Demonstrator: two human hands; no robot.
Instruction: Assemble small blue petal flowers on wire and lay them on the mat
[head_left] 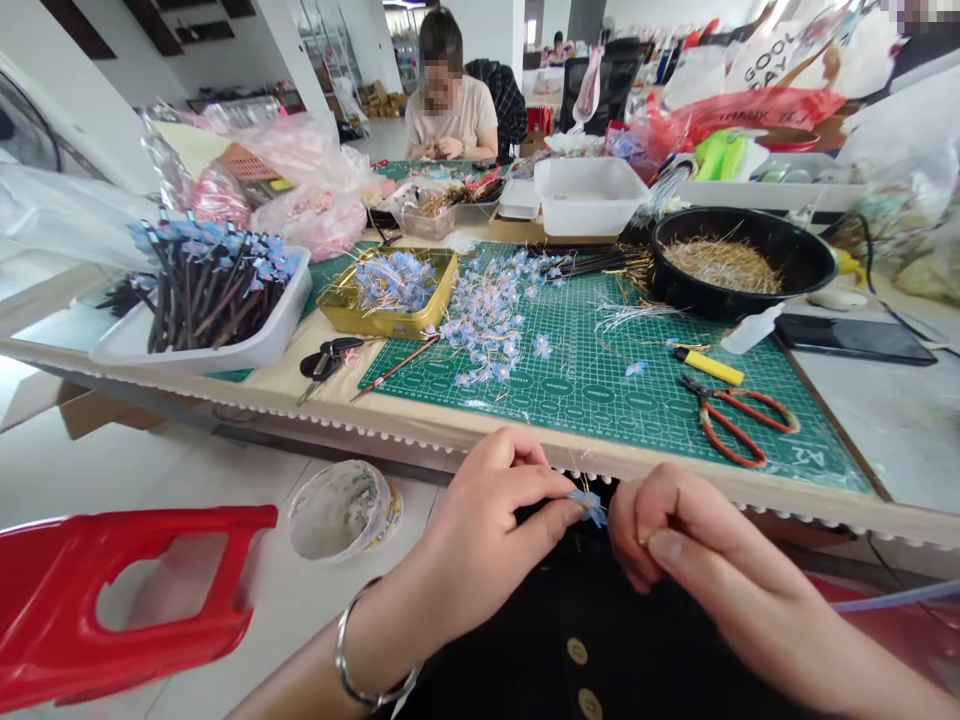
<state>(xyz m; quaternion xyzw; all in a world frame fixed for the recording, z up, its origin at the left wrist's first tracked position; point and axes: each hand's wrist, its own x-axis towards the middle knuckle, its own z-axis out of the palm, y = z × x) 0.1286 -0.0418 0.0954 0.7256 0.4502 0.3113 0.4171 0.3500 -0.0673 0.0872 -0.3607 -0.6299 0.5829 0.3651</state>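
Note:
Between the thumb and forefinger of my left hand (514, 500) is a small blue flower (590, 507) with thin gold wires standing up from it. Close by on its right, my right hand (667, 530) is closed, thumb pressed to the curled forefinger; what it pinches, if anything, is too small to make out. Both hands are over my lap, just in front of the table edge. On the green cutting mat (585, 390) lies a heap of blue flowers on wires (487, 320). More of them fill a gold tin (390, 318).
A white tray (202, 355) holds dark stems with blue flowers at the left. Pliers (739, 420), a yellow lighter (709, 366) and a black bowl of gold wires (664, 265) are at the right. Thread snips (322, 365) lie near the edge. A person (454, 100) sits opposite.

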